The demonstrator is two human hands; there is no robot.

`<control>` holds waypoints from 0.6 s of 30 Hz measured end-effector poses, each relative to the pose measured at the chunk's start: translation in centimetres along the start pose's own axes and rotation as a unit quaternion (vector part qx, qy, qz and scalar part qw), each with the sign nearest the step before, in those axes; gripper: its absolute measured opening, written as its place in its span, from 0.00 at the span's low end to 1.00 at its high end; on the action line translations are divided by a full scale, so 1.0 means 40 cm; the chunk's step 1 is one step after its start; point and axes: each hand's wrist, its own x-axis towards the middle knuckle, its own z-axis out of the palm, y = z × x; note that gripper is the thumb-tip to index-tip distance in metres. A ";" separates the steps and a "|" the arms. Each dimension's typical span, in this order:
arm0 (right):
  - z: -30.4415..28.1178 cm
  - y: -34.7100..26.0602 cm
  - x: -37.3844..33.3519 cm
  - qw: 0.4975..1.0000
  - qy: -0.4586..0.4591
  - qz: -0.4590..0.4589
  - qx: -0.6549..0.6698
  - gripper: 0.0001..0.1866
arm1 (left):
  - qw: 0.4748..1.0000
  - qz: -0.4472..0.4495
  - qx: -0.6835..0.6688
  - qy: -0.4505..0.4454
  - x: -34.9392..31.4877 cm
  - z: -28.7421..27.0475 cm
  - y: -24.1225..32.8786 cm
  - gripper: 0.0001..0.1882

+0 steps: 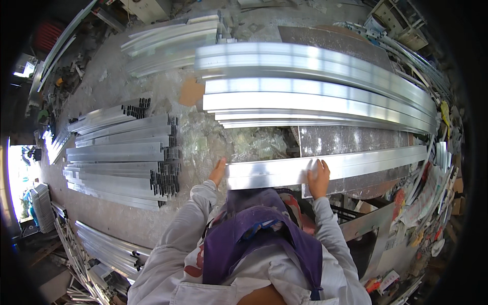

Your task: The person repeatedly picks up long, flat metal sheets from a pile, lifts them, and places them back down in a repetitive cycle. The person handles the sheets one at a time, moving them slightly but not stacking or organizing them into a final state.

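A long, flat silver aluminium profile [264,173] lies crosswise in front of my body, its right part over a dark, scuffed board [356,140]. My left hand [218,172] is at the profile's left end, its fingers bent against that end and partly hidden. Farther right, my right hand [318,179] grips the same profile, fingers reaching over its far edge and thumb on its face. Beyond it lies a stack of wide, shiny aluminium profiles [305,86], apart from both hands.
Bundles of cut profiles [122,150] lie on the floor at the left, with another bundle [175,40] farther back. More lengths [109,249] rest at the lower left. Brown cardboard [191,91] and crumpled clear plastic [208,134] lie between. Scrap and bags [417,208] clutter the right side.
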 end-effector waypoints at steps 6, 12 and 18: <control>-0.063 0.025 -0.074 0.998 0.040 0.041 0.027 0.25 | 0.882 0.415 0.199 0.105 -0.120 -0.049 0.538 0.28; -0.047 -0.063 -0.102 0.993 0.038 0.030 0.107 0.20 | 0.652 0.554 0.478 0.202 0.052 -0.082 0.958 0.46; -0.074 -0.098 -0.194 0.974 0.030 0.147 0.169 0.18 | 0.641 0.431 0.617 0.152 0.153 -0.048 1.050 0.52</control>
